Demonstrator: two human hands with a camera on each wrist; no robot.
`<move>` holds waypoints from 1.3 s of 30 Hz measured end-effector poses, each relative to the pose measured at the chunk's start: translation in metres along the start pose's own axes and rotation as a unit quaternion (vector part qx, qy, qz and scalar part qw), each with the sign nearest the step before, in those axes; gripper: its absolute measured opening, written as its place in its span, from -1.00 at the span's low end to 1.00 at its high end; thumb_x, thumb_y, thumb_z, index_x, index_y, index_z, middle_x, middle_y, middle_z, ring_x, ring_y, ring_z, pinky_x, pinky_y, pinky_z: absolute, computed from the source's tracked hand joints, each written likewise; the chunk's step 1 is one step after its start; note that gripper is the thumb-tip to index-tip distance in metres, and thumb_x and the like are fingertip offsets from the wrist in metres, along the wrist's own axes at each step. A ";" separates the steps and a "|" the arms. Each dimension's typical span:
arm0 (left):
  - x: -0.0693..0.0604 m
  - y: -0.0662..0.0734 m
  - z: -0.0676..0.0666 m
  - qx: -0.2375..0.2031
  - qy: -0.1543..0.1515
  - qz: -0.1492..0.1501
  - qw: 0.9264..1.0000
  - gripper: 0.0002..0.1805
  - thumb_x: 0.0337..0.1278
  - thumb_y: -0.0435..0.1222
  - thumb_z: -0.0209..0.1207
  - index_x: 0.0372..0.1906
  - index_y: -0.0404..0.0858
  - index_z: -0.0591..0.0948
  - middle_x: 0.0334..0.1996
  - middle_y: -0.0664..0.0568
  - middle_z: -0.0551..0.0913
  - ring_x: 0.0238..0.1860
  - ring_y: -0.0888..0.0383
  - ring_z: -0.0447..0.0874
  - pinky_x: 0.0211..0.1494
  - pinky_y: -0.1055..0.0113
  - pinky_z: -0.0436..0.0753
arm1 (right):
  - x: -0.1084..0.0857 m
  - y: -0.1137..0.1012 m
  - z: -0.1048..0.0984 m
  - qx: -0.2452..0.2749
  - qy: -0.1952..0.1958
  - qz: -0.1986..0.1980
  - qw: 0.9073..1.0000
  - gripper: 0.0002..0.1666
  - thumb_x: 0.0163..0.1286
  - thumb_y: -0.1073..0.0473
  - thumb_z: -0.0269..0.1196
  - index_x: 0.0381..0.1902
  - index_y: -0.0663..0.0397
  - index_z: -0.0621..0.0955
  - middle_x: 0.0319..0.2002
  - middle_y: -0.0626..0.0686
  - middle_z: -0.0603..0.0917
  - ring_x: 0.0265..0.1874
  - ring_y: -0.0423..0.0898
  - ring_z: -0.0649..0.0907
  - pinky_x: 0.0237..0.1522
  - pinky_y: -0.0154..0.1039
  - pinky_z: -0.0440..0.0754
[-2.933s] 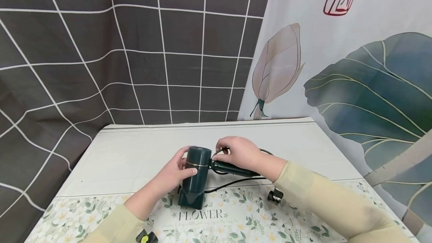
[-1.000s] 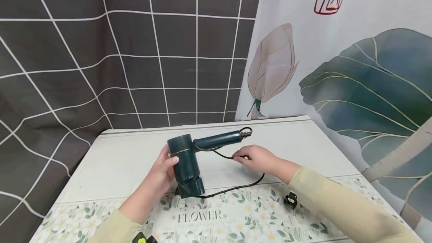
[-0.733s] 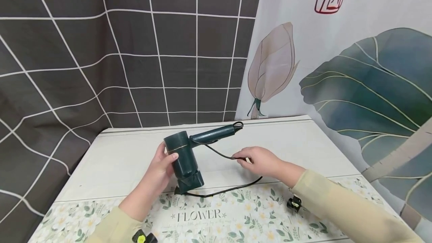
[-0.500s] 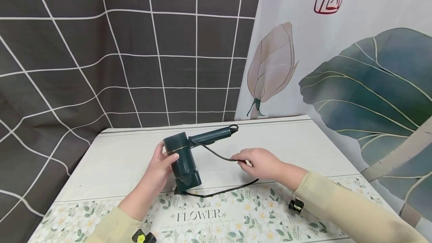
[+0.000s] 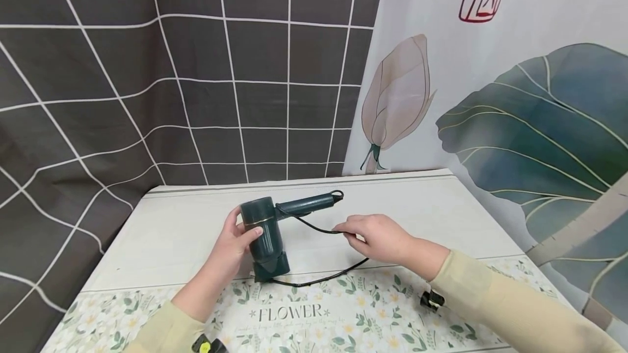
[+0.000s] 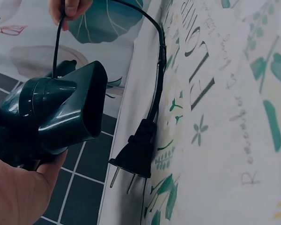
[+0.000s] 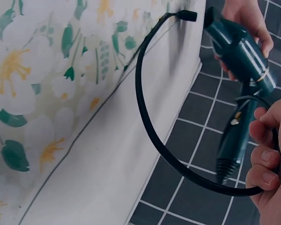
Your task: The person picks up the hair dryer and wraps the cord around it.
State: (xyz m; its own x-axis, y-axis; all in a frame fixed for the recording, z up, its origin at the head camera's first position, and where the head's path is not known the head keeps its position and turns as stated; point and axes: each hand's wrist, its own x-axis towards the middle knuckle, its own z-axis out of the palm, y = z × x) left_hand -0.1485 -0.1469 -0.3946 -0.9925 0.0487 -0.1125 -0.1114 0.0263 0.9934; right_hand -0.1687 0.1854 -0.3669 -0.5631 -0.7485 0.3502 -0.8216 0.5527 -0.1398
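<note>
A dark green hair dryer (image 5: 267, 239) stands tilted over the table, its handle (image 5: 306, 204) pointing right and slightly up. My left hand (image 5: 229, 249) grips the barrel, thumb across the front. The black cord (image 5: 319, 280) wraps around the handle close to the barrel. From there it runs to my right hand (image 5: 380, 238), which pinches it between thumb and fingers. Past that hand the cord curves back left along the table. In the left wrist view the two-pin plug (image 6: 136, 152) lies beside the dryer's flat nozzle (image 6: 77, 105).
The white table cover (image 5: 181, 222) has a flower-print front strip (image 5: 368, 315) with lettering. A dark gridded curtain (image 5: 196, 70) hangs behind, and a leaf-printed cloth (image 5: 530, 135) hangs at the right.
My right hand has moved from beside the handle out to the right, drawing out cord. The handle has swung upward, and cord loops near it have opened. Lately the dryer has lowered slightly.
</note>
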 end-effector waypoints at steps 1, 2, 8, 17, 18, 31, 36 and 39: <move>0.000 -0.001 0.000 0.004 0.000 -0.001 1.000 -0.05 0.34 -0.28 0.16 0.59 -0.06 -0.20 0.31 -0.29 0.39 0.32 -0.14 0.41 0.46 -0.19 0.09 | 0.001 -0.001 -0.001 0.000 0.003 -0.005 1.000 -0.68 0.38 0.30 0.20 0.03 -0.05 0.70 -0.37 -0.22 0.62 -0.60 -0.42 0.36 -0.46 -0.40 0.43; 0.000 -0.001 0.000 0.008 0.000 -0.002 1.000 -0.04 0.34 -0.28 0.16 0.59 -0.06 -0.21 0.31 -0.29 0.39 0.33 -0.14 0.40 0.46 -0.19 0.09 | 0.002 -0.001 -0.002 -0.001 0.007 -0.011 1.000 -0.68 0.38 0.29 0.20 0.03 -0.05 0.70 -0.36 -0.22 0.63 -0.60 -0.41 0.37 -0.46 -0.39 0.44; -0.001 -0.003 -0.001 0.012 -0.002 -0.006 1.000 -0.04 0.33 -0.30 0.17 0.59 -0.09 -0.20 0.34 -0.31 0.37 0.32 -0.16 0.42 0.44 -0.18 0.13 | 0.008 -0.002 -0.009 -0.005 0.026 -0.030 0.999 -0.70 0.39 0.28 0.22 0.02 -0.06 0.70 -0.31 -0.20 0.65 -0.56 -0.38 0.43 -0.42 -0.35 0.49; -0.003 -0.006 -0.005 0.035 -0.011 -0.011 0.999 -0.06 0.32 -0.28 0.18 0.59 -0.10 -0.14 0.35 -0.31 0.37 0.28 -0.17 0.45 0.39 -0.23 0.21 | 0.018 0.002 -0.012 -0.016 0.071 -0.034 0.997 -0.75 0.37 0.23 0.29 -0.02 -0.08 0.72 -0.37 -0.21 0.61 -0.57 -0.35 0.40 -0.47 -0.36 0.44; -0.003 -0.006 -0.005 0.039 -0.012 -0.012 0.999 -0.07 0.32 -0.28 0.18 0.59 -0.10 -0.14 0.35 -0.31 0.36 0.29 -0.18 0.44 0.39 -0.24 0.21 | 0.019 0.002 -0.012 -0.016 0.075 -0.031 0.997 -0.76 0.37 0.23 0.29 -0.03 -0.08 0.72 -0.38 -0.21 0.60 -0.58 -0.35 0.39 -0.49 -0.37 0.42; -0.010 -0.003 -0.008 0.101 -0.043 -0.019 0.994 -0.20 0.34 -0.25 0.13 0.57 -0.09 0.02 0.33 -0.30 0.43 0.16 -0.09 0.57 0.21 -0.10 0.44 | 0.033 0.009 -0.009 0.003 0.095 0.037 0.995 -0.80 0.37 0.12 0.31 -0.06 -0.12 0.74 -0.36 -0.24 0.62 -0.50 -0.37 0.50 -0.47 -0.35 0.47; -0.012 -0.005 -0.009 0.120 -0.054 -0.018 0.991 -0.22 0.34 -0.23 0.11 0.56 -0.10 0.06 0.32 -0.30 0.43 0.19 -0.12 0.54 0.22 -0.17 0.43 | 0.036 0.011 -0.005 0.009 0.085 0.064 0.994 -0.77 0.38 0.05 0.30 -0.04 -0.16 0.74 -0.38 -0.28 0.59 -0.46 -0.35 0.50 -0.42 -0.32 0.48; -0.014 -0.006 -0.011 0.123 -0.062 -0.015 0.990 -0.22 0.31 -0.23 0.11 0.56 -0.08 0.07 0.31 -0.28 0.44 0.22 -0.15 0.52 0.30 -0.25 0.34 | 0.038 0.011 -0.005 0.017 0.074 0.077 0.994 -0.76 0.38 0.02 0.31 -0.03 -0.16 0.74 -0.40 -0.29 0.55 -0.48 -0.34 0.46 -0.42 -0.32 0.46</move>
State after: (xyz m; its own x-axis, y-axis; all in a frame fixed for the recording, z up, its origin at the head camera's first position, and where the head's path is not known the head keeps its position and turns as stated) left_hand -0.1349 -0.1585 -0.3988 -0.9731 0.1667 -0.1589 -0.1098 0.2704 0.9565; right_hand -0.1989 0.1647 -0.3509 -0.6649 -0.5932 0.4539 -0.7311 0.6414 -0.2327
